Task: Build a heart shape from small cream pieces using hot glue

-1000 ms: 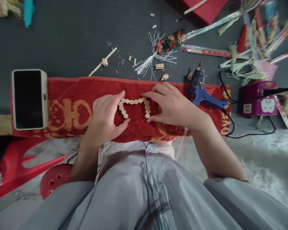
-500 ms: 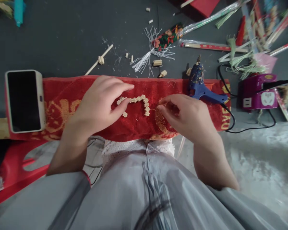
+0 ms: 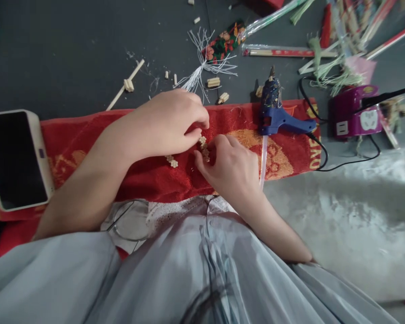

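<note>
A chain of small cream flower-shaped beads (image 3: 202, 143) lies bent on a folded red towel (image 3: 155, 180) with yellow patterning. Its middle is hidden under my left hand (image 3: 178, 119), and one end shows below that hand's thumb. My left hand is closed, its thumb and curled index finger coming together at the upper right bend of the chain. My right hand (image 3: 227, 162) has thumb and forefinger on either side of the chain's right end, closed around it. The two hands are close together, almost touching.
A blue glue gun (image 3: 273, 114) rests on the towel, right of my hands, its glue stick sticking out towards me. Beyond it is a purple power socket (image 3: 354, 110). A device with a dark screen (image 3: 15, 159) lies left. A white-thread tassel (image 3: 200, 74) and several bead pieces lie behind.
My left hand has moved right along the chain. My right hand has come left from beside the glue gun to the chain's right end. The view has shifted slightly.
</note>
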### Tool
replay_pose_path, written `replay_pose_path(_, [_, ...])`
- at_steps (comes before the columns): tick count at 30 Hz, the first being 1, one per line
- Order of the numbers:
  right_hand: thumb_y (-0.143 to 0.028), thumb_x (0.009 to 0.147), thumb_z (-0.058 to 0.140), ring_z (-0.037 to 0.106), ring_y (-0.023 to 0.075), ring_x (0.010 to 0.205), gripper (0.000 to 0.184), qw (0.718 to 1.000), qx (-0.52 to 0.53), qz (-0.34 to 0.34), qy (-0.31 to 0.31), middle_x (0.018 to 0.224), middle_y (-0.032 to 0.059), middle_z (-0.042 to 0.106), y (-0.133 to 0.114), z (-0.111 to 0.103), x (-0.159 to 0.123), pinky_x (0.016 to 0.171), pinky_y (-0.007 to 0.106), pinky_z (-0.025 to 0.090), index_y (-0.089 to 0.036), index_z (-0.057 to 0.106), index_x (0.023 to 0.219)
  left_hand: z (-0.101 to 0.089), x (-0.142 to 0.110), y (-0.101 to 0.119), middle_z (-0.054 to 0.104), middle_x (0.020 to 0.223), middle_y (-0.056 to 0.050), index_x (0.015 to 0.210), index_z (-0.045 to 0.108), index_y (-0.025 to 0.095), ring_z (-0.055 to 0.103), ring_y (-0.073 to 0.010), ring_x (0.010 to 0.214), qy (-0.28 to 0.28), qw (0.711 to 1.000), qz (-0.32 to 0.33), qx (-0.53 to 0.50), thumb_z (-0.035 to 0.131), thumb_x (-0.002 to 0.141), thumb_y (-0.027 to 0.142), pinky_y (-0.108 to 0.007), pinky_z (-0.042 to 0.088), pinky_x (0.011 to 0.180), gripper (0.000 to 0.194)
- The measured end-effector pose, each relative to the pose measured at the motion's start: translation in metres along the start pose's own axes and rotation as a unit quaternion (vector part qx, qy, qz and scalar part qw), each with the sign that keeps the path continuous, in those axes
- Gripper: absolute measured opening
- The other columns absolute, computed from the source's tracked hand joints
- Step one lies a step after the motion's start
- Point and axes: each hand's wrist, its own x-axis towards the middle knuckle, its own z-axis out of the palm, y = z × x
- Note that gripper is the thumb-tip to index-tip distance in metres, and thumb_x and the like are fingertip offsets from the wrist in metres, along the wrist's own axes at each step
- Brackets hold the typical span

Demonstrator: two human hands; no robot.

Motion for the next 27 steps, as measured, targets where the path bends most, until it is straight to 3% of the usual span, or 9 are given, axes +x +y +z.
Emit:
replay_pose_path(1, [-0.039,0.091,0.055,0.06,0.0219,0.066,0.021,1.0,-0.004,0.006,0.001,0.081,0.0095,0.067,-0.001,0.001,0.0,0.054,0.031,0.033,-0.019,0.058,0.084,-0.002,0.001,0.001,0.072,0.084,-0.001,0.076,0.075,0.028,0.068,-0.0283,0.095,-0.048,0.998,0.027,-0.003,0.063,0.071,0.035,-0.045,0.053,0.094,0.015])
replay_pose_path(3, [-0.037,0.09,0.054,0.059,0.0207,0.064,0.019,1.0,-0.009,0.012,0.012,0.079,0.0085,0.067,-0.003,0.003,0.001,0.053,0.031,0.032,-0.02,0.058,0.083,-0.006,0.001,0.004,0.071,0.084,-0.003,0.082,0.076,0.027,0.068,-0.0295,0.097,-0.092,0.995,0.042,-0.008,0.057,0.076,0.034,-0.048,0.051,0.094,0.022])
replay_pose_path(7, [-0.035,0.09,0.053,0.057,0.019,0.061,0.018,0.999,-0.011,0.012,0.028,0.076,0.0074,0.067,-0.003,0.006,0.001,0.051,0.03,0.03,-0.02,0.057,0.081,-0.007,0.001,0.001,0.071,0.079,-0.003,0.08,0.077,0.027,0.068,-0.0275,0.088,-0.076,0.997,0.019,-0.007,0.057,0.078,0.036,-0.043,0.053,0.088,0.022])
replay_pose_path(21, [-0.037,0.091,0.053,0.063,0.0221,0.067,0.019,0.999,-0.026,0.038,-0.005,0.083,0.0099,0.068,-0.006,0.005,-0.002,0.052,0.03,0.031,-0.019,0.056,0.085,0.003,0.001,0.003,0.072,0.077,-0.001,0.079,0.076,0.025,0.068,-0.0209,0.078,-0.062,0.998,0.01,0.006,0.06,0.081,0.038,-0.035,0.052,0.079,0.02])
replay_pose_path(27, [-0.035,0.093,0.05,0.061,0.0179,0.065,0.018,0.997,-0.048,0.056,0.007,0.081,0.0067,0.066,-0.01,0.011,-0.002,0.051,0.028,0.026,-0.019,0.053,0.086,0.006,0.001,0.014,0.071,0.073,0.001,0.074,0.075,0.025,0.067,-0.019,0.075,-0.087,0.995,-0.047,0.023,0.069,0.078,0.039,-0.033,0.05,0.08,0.016])
